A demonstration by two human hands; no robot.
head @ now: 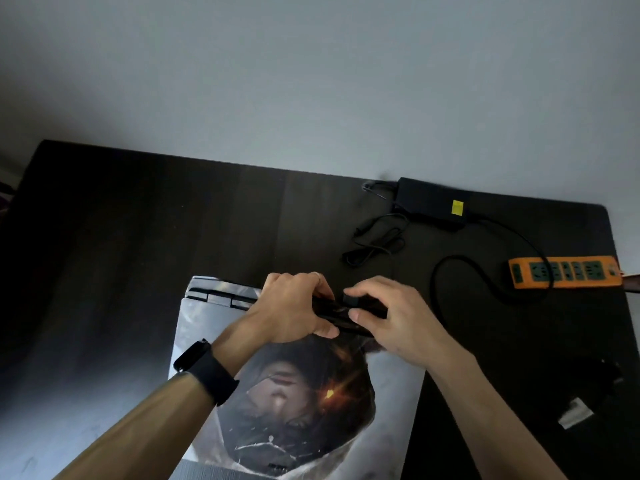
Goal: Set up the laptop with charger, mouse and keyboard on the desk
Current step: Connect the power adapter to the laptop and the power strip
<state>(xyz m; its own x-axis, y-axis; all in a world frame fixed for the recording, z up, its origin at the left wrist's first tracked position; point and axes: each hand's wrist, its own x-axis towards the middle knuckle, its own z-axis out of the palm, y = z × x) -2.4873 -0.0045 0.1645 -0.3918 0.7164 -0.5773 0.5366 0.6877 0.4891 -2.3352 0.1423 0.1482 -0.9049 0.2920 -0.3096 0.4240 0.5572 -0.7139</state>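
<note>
Plainly both hands are busy: the left hand (294,306) curls round one end of a dark slim object (337,317), and the right hand (391,317) pinches its other end between thumb and fingers. What the object is cannot be told. It hangs just above the far edge of the closed laptop (311,410), which lies on the dark desk (138,237) close to the person. Should either grip loosen, the object would likely drop onto the printed lid and mark it. Beyond the hands, the thin cable (377,244) of the charger brick (431,202) lies in loose loops, and a thicker cord (433,282) curves toward the orange power strip (564,271). A careless reach could snag these and drag the brick.
</note>
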